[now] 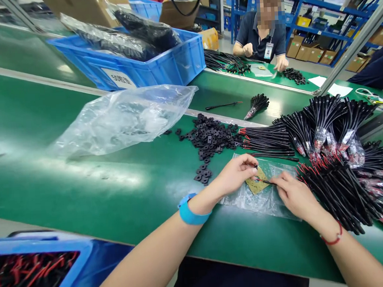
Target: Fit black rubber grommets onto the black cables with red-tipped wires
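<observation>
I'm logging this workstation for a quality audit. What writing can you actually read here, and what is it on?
"50" followed by blurred characters: on the white label of the blue plastic crate.
Too small to read: the ID badge on the co-worker's shirt.
No other writing is legible.

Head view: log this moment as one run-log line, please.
left hand: pinching small dark piece | right hand: pinching thin black cable | below: tan pad on clear plastic bag | nearby: black rubber washers
</observation>
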Tool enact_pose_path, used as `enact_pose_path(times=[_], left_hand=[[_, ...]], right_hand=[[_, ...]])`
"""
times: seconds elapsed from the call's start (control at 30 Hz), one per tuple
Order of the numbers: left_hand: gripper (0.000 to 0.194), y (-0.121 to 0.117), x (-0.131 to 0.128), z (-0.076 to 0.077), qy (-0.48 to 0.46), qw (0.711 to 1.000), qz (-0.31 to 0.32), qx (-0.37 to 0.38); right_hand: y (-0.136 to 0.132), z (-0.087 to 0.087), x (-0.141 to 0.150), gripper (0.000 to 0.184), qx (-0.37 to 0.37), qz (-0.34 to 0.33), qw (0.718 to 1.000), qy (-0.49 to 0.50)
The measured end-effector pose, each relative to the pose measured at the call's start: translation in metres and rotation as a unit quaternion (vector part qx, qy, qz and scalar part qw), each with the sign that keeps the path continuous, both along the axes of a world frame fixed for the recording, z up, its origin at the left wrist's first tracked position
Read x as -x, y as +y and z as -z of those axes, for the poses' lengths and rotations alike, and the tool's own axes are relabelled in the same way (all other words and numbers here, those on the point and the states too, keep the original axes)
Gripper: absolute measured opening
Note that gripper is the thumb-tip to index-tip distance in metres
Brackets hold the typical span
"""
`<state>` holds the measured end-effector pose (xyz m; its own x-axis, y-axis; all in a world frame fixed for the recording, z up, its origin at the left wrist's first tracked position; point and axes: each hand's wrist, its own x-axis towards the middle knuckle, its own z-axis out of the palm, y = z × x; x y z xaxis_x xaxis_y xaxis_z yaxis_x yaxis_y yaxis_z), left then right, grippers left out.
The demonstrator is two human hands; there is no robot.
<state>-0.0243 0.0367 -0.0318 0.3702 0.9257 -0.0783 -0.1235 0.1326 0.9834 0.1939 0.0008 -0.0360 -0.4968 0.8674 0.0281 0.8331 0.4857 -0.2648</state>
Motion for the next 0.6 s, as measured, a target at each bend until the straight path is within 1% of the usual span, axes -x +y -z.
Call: enact_pose_path(times=[0.07, 0.1, 0.17, 0.2, 0.27, 0.33, 0.4, 0.47, 0.6], left_hand=[[0.016, 0.001, 0.0, 0.0, -0.02, 1.0, -0.004, 0.019], [0.016, 0.001, 0.001, -0.001, -0.023, 0.999, -0.006, 0.024], [0.017, 0.003, 0.001, -0.001, -0.02, 0.999, -0.007, 0.03], [0.018, 0.003, 0.001, 0.0, -0.015, 0.999, -0.007, 0.033], [0.019, 0.004, 0.0, 0.0, -0.004, 0.999, -0.009, 0.042], [0.02, 0.003, -0.002, 0.001, 0.001, 0.998, -0.007, 0.057], [0.019, 0.002, -0.004, 0.0, -0.005, 0.997, 0.006, 0.077], [0.02, -0.001, -0.006, 0.0, -0.018, 0.995, 0.026, 0.098], [0.023, -0.005, -0.007, -0.003, -0.038, 0.991, 0.049, 0.118]], right_hand=[[-0.002, 0.006, 0.005, 0.033, -0.035, 0.003, 0.996, -0.085], [-0.002, 0.007, 0.007, 0.032, -0.045, 0.0, 0.993, -0.111], [0.0, 0.007, 0.006, 0.03, -0.047, -0.004, 0.993, -0.109], [0.001, 0.007, 0.003, 0.029, -0.041, 0.001, 0.996, -0.085], [0.001, 0.005, -0.003, 0.028, -0.024, 0.02, 1.0, -0.002], [-0.001, 0.002, -0.01, 0.028, -0.013, 0.04, 0.994, 0.099], [-0.005, -0.001, -0.013, 0.028, -0.007, 0.044, 0.983, 0.175], [-0.009, -0.004, -0.012, 0.028, -0.006, 0.037, 0.977, 0.209], [-0.014, -0.007, -0.007, 0.029, -0.008, 0.036, 0.981, 0.192]])
